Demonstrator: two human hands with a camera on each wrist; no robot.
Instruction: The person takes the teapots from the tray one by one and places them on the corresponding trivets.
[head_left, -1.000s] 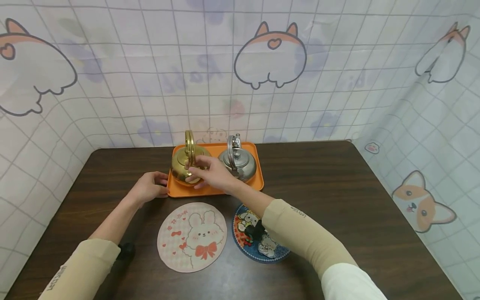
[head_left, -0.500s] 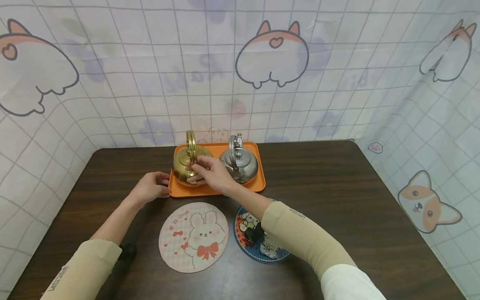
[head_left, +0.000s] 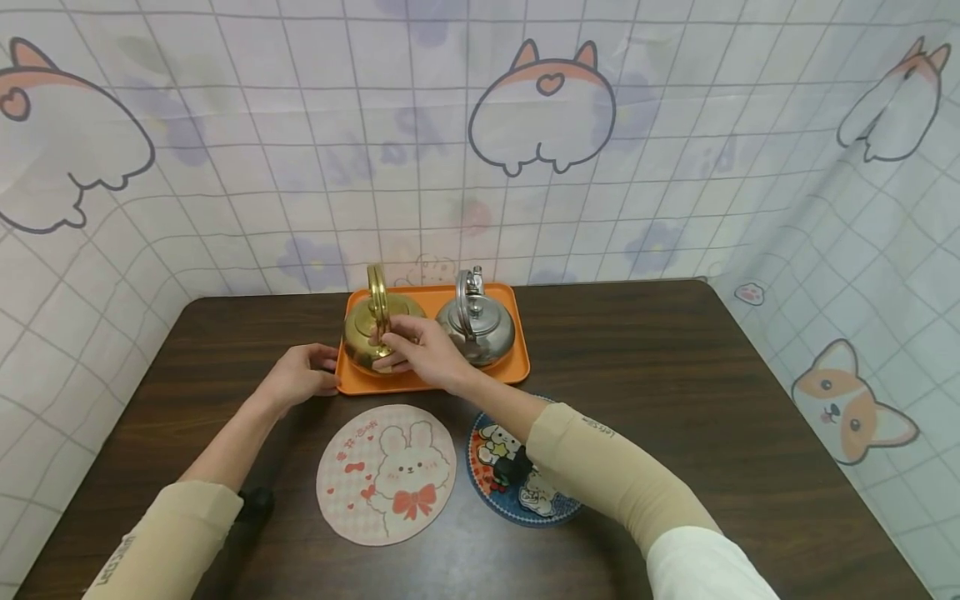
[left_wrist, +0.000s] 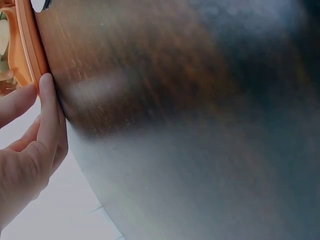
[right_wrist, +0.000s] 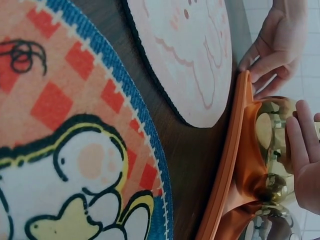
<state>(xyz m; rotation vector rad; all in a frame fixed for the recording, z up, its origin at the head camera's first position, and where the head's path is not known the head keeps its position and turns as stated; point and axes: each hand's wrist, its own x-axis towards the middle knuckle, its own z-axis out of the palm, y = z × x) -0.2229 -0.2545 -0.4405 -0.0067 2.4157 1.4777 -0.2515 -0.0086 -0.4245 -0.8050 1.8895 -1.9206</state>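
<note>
Head view shows the left hand (head_left: pixel 300 375) pinching the near-left rim of the orange tray (head_left: pixel 363 383), while the right hand (head_left: pixel 426 350) pinches the front end of the handle (head_left: pixel 378 293) of the gold kettle (head_left: pixel 360 346). That kettle is in the tray's left half, beside the silver kettle (head_left: pixel 492 332). Nearer the person, a pink rabbit mat (head_left: pixel 386 475) and a blue-edged round mat (head_left: pixel 510 496) lie on the dark table (head_left: pixel 675 358).

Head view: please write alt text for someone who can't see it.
A person's right grip is at the handle of a gold kettle; the left grip pinches the near left corner of the orange tray under it and a silver kettle. Nearer on the dark table lie a pink rabbit mat and, partly behind the right arm, a blue-rimmed mat.
</note>
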